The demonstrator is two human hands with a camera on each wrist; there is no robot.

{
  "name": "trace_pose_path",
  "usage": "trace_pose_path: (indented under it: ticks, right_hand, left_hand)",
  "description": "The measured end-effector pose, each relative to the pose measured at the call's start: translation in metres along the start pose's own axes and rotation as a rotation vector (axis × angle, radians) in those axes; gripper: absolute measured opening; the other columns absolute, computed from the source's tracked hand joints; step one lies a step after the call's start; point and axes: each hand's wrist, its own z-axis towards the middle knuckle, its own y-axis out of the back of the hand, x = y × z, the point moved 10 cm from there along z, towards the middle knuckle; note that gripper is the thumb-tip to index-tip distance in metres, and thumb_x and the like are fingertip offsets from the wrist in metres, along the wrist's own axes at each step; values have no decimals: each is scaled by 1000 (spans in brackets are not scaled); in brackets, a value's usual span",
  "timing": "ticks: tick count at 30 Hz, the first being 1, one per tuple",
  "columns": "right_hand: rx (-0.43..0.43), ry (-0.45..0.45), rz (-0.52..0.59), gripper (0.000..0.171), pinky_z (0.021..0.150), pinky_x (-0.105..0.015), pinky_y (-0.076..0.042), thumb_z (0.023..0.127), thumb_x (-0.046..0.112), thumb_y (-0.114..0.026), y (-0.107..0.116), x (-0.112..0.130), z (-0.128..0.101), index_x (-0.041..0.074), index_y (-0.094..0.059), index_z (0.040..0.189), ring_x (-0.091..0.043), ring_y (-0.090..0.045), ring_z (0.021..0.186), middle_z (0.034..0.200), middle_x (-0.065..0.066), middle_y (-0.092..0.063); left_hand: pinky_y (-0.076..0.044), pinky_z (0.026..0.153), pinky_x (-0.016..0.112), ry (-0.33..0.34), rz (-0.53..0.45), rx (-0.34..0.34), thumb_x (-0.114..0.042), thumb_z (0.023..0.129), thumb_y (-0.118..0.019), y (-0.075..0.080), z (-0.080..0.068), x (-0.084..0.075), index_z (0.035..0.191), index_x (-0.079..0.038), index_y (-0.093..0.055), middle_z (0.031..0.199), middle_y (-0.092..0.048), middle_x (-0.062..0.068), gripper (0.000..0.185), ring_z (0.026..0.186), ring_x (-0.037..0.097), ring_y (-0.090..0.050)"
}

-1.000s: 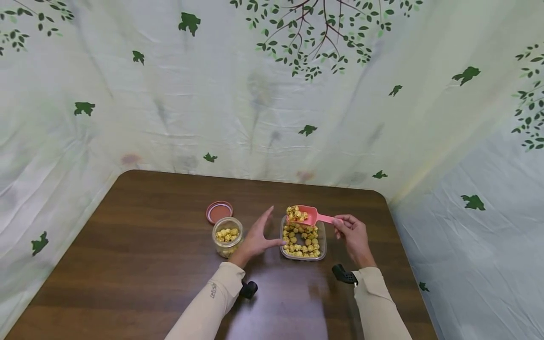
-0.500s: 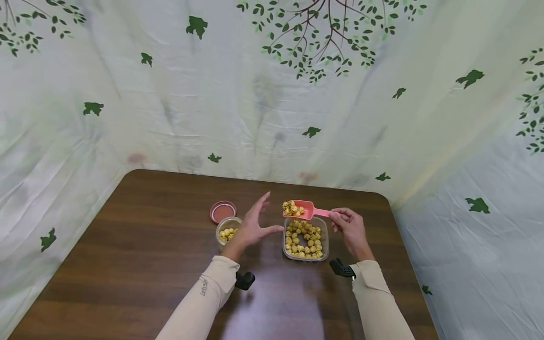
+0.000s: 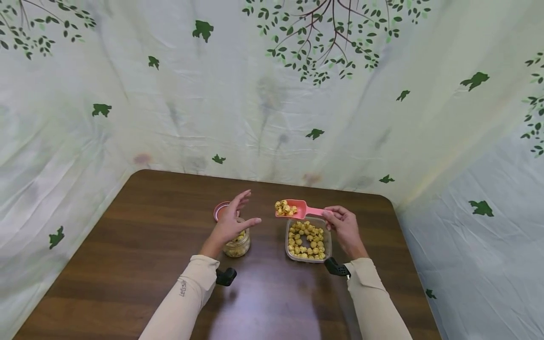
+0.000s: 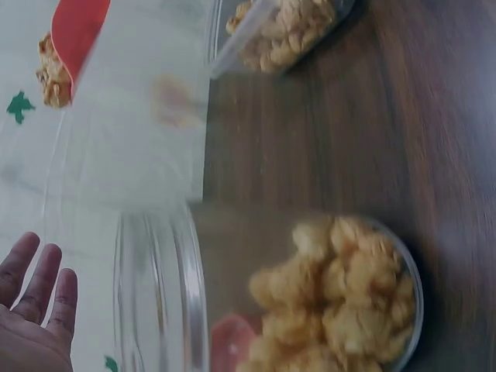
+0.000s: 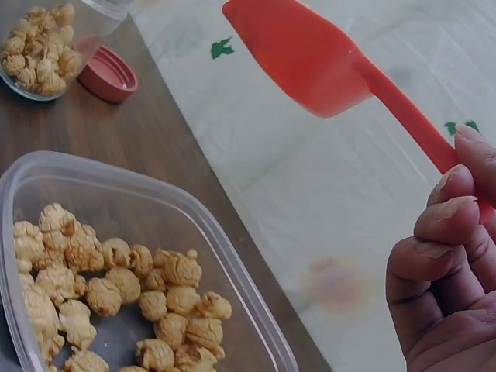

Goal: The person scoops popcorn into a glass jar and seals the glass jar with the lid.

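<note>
Pink plastic scoop (image 3: 297,208), loaded with caramel-coloured popcorn (image 3: 284,207), hangs level above the far-left corner of the clear rectangular plastic tub (image 3: 309,239) in the head view, its handle pinched in the right hand (image 3: 343,228). The left hand (image 3: 231,221) hovers with fingers spread and relaxed, holding nothing, right over the small round glass jar (image 3: 238,244), whose red screw lid (image 3: 222,210) lies just behind it on the dark wooden table (image 3: 127,264). To my eye that hand now covers the jar's mouth; it would do better steadying the glass by its side.

From the left wrist, the jar (image 4: 310,302) looks part filled, with room above the popcorn, and the scoop (image 4: 74,31) is well off to one side. Only the fingertips (image 4: 35,275) show.

From the right wrist, curled fingers (image 5: 449,232) clamp the thin handle. Keeping the scoop's (image 5: 310,54) bowl level across the gap, then tipping slowly over the narrow mouth, should avoid spills.
</note>
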Motion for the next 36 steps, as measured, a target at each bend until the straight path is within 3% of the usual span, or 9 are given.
trace_pose_path:
  ticks: [6, 8, 13, 15, 22, 27, 32, 36]
  right_hand:
    - [32, 13, 4, 15, 52, -21, -46, 92, 11, -65, -14, 1, 0, -2, -60, 98, -8, -52, 56, 69, 1, -64]
    - [36, 20, 10, 15, 51, -21, -46, 92, 9, -65, -18, 1, 0, -3, -60, 98, -8, -51, 56, 69, 1, -64]
    - [47, 24, 5, 16, 50, -20, -45, 92, 7, -64, -27, -1, 2, -7, -59, 100, -8, -51, 55, 69, 1, -64]
    - [50, 18, 7, 15, 49, -20, -45, 92, 6, -64, -30, -2, 3, -6, -60, 99, -9, -50, 55, 67, 1, -63]
    - [63, 13, 19, 18, 50, -21, -44, 91, 8, -65, -40, -4, 3, -7, -60, 99, -9, -50, 55, 67, -8, -60]
    - [77, 7, -2, 20, 52, -21, -45, 92, 12, -66, -49, -7, 1, -5, -60, 101, -9, -50, 57, 70, -7, -60]
    - [105, 8, 23, 20, 52, -20, -45, 92, 12, -65, -57, -12, 1, -5, -60, 101, -9, -50, 58, 70, -1, -62]
    - [127, 20, 37, 20, 51, -19, -45, 93, 10, -64, -64, -13, 1, -8, -59, 101, -9, -50, 57, 68, -2, -62]
  left_hand:
    - [-38, 102, 53, 7, 23, -54, -21, 80, -80, 21, -9, 10, 144, -14, -42, 144, -46, 12, 75, 130, 32, -42]
    - [-37, 102, 52, 9, 29, -65, -18, 80, -79, 27, -15, 4, 143, -11, -44, 142, -48, 13, 72, 127, 32, -45]
    - [-41, 96, 53, 17, 41, -82, -8, 81, -77, 37, -24, 14, 141, -4, -45, 139, -51, 18, 68, 119, 33, -50]
    - [-42, 93, 55, 11, 51, -92, -9, 80, -78, 38, -25, 29, 141, -6, -46, 136, -53, 17, 69, 116, 32, -51]
    - [-35, 99, 61, -21, 57, -97, -12, 78, -80, 40, -34, 39, 138, -3, -48, 138, -51, 18, 69, 125, 37, -45]
    - [-30, 106, 58, 0, 81, -114, -15, 77, -81, 40, -39, 47, 138, -6, -49, 140, -50, 18, 70, 131, 38, -41]
    - [-34, 100, 56, 31, 65, -126, -14, 75, -83, 39, -45, 58, 138, -6, -49, 127, -58, 21, 72, 119, 37, -50]
    - [-31, 101, 56, 59, 48, -112, -14, 73, -84, 36, -48, 66, 140, -7, -47, 124, -61, 21, 76, 119, 36, -50]
